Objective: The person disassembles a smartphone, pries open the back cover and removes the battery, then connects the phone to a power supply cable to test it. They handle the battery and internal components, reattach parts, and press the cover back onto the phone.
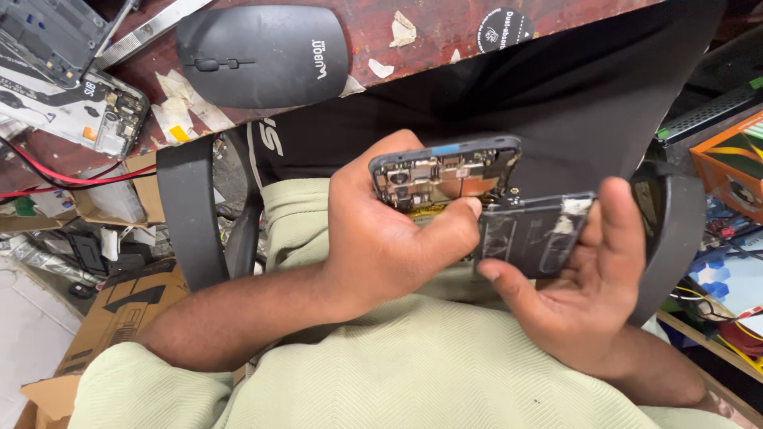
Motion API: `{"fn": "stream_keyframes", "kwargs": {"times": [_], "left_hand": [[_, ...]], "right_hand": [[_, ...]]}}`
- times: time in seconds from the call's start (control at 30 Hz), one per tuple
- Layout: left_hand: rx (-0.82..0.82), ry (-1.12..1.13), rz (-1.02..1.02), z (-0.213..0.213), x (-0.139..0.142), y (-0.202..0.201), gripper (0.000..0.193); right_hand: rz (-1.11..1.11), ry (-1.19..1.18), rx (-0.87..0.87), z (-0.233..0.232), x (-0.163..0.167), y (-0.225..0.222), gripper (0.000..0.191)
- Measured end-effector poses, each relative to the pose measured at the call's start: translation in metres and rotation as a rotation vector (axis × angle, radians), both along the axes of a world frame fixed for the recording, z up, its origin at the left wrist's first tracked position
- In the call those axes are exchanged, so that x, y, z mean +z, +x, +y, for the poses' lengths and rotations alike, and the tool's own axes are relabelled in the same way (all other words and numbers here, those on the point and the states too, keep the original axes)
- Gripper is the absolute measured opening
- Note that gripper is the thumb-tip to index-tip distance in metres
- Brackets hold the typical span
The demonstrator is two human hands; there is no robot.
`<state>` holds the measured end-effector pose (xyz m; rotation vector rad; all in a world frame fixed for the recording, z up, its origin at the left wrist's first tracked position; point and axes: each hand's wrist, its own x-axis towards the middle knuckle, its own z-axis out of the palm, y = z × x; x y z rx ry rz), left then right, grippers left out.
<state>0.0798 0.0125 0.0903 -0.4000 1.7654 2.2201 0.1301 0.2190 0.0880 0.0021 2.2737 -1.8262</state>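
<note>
My left hand grips an opened dark phone body with its circuit board and camera parts exposed, held over my lap. The thumb presses near the lower edge of the board. My right hand cradles the black flat battery, which sticks out tilted from the phone body, with bits of torn tape on it. The fingers curl around its right end.
A black wireless mouse lies on the reddish worn table above. Another opened phone sits at the upper left with red wires. Chair armrests flank my lap. Cardboard boxes and an orange box crowd the sides.
</note>
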Motion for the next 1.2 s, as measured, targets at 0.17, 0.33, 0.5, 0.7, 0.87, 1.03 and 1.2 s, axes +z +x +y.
{"fn": "stream_keyframes", "kwargs": {"times": [0.17, 0.33, 0.5, 0.7, 0.87, 1.03, 1.2], "left_hand": [[-0.081, 0.019, -0.011, -0.012, -0.006, 0.003, 0.017], [-0.071, 0.031, -0.085, -0.014, -0.009, 0.005, 0.02], [-0.055, -0.029, -0.046, -0.013, -0.012, 0.004, 0.019], [-0.079, -0.006, -0.07, -0.015, -0.012, 0.006, 0.021], [-0.134, 0.089, -0.012, -0.024, -0.015, 0.005, 0.025], [-0.169, 0.015, -0.07, -0.025, -0.018, 0.001, 0.018], [-0.176, -0.029, -0.061, -0.026, -0.017, -0.003, 0.015]], "right_hand": [[-0.081, -0.139, 0.044, 0.005, -0.008, 0.0, 0.096], [-0.049, -0.035, 0.041, 0.006, -0.01, 0.002, 0.098], [0.288, 0.184, 0.15, 0.003, -0.013, 0.003, 0.102], [0.339, 0.174, 0.236, 0.004, -0.009, -0.001, 0.105], [0.039, 0.139, 0.039, 0.0, -0.008, 0.0, 0.095], [-0.007, -0.03, 0.098, 0.007, -0.015, -0.009, 0.089], [-0.141, -0.157, 0.085, 0.014, -0.021, -0.012, 0.083]]}}
